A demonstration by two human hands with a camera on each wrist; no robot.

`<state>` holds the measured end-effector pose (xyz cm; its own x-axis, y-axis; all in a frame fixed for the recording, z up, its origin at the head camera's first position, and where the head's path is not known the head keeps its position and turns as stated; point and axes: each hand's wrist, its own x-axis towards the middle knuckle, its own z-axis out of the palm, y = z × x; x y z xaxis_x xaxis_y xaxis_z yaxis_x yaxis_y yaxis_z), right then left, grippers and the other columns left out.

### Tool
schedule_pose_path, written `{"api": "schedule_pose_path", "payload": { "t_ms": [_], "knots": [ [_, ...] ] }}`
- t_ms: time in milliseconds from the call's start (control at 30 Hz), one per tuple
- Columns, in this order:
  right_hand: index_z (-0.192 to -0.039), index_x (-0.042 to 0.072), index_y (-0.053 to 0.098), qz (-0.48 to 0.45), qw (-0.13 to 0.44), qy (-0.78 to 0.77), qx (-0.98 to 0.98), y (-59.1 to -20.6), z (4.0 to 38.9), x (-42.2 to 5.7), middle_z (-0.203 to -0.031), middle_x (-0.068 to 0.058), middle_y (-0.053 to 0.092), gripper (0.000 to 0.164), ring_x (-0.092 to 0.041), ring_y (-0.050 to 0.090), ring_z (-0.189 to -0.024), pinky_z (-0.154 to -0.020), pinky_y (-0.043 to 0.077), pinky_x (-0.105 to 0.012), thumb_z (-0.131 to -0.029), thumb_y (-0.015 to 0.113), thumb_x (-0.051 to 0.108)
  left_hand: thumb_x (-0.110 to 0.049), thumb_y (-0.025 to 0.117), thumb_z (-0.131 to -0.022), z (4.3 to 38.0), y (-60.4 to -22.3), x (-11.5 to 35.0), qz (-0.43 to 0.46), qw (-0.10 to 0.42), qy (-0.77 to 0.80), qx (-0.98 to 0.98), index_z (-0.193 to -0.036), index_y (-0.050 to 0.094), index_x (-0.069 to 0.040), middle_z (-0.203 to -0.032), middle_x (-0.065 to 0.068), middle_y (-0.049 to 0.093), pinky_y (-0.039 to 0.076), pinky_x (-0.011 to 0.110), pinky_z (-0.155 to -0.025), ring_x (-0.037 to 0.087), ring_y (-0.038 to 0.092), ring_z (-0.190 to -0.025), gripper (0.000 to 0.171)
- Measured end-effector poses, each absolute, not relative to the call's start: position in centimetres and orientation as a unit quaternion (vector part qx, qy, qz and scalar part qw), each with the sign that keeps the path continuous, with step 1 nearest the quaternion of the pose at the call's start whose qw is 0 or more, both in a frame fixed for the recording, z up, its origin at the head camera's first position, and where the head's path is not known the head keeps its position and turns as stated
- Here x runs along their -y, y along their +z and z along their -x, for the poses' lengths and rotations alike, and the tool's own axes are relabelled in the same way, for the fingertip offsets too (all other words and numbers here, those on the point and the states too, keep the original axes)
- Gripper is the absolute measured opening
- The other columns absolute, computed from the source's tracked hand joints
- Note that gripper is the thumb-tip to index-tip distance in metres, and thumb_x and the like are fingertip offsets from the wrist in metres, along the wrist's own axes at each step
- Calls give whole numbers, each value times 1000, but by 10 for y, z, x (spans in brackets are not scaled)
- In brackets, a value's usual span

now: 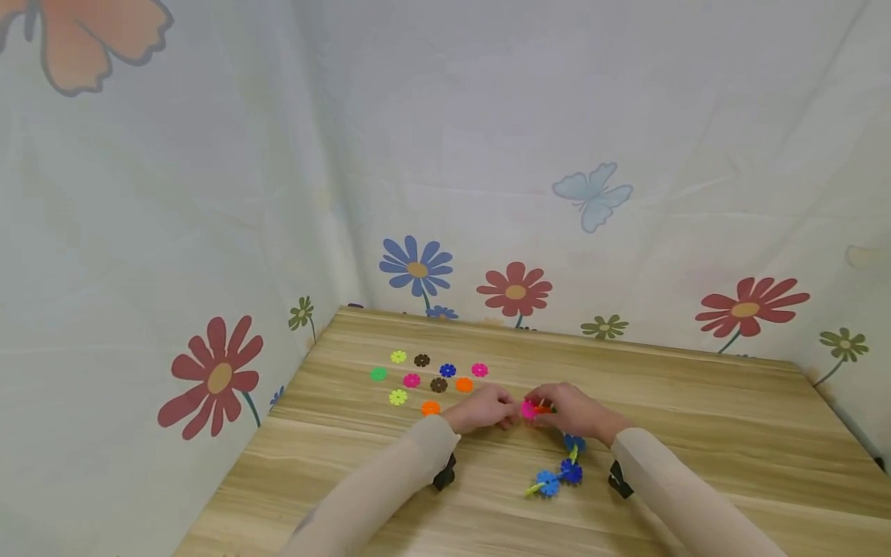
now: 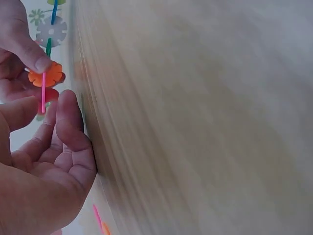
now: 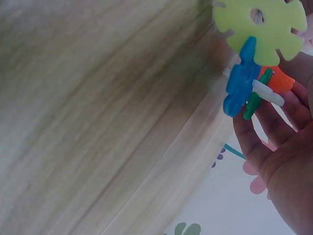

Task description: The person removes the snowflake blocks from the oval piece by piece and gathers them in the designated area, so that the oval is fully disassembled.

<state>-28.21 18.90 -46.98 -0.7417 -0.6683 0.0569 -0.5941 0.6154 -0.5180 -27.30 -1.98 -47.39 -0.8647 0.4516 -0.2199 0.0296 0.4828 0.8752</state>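
Orange and notched like a flower, 1 disc [image 2: 55, 74] is sitting above the table [image 1: 703, 425], clamped by the right hand [image 1: 574, 410], thumb against fingers. Slotted crosswise into it, a pink disc [image 2: 43, 90] is pointing its thin edge toward the left hand [image 1: 483, 408], whose thumb and forefinger are curving apart (whether they are touching the pink rim, I cannot tell). A chain [image 1: 547, 483] of green, white, blue and yellow pieces is trailing from the disc toward the person, and 10 loose discs [image 1: 448, 370] are lying flat at left.
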Motion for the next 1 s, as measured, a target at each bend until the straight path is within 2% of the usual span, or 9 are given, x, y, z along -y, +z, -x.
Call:
{"api": "schedule_pose_path", "payload": {
  "t_ms": [533, 833, 1000],
  "knots": [
    [-112, 11, 66, 351, 62, -254, -899, -474, 283, -190, -101, 5, 65, 29, -10, 59, -84, -76, 51, -32, -85, 71, 21, -11, 56, -95, 273, -478, 7, -118, 222, 521, -815, -88, 67, 4, -82, 10, 66, 52, 32, -70, 19, 59, -69, 19],
    [-114, 7, 62, 324, 67, -227, -916, -473, 276, -197, -107, -2, 64, 38, -18, 60, -97, -87, 47, -41, -83, 74, 25, -13, 57, -95, 275, -483, 7, -117, 213, 518, -820, -88, 67, 1, -80, 6, 66, 51, 27, -66, 16, 59, -68, 18],
    [-116, 4, 61, 320, 77, -221, -918, -471, 273, -202, -111, -6, 63, 42, -21, 59, -97, -88, 47, -43, -83, 74, 25, -14, 57, -95, 275, -482, 9, -119, 215, 517, -820, -89, 68, 1, -81, 6, 68, 51, 26, -66, 16, 60, -68, 20]
  ]
}}
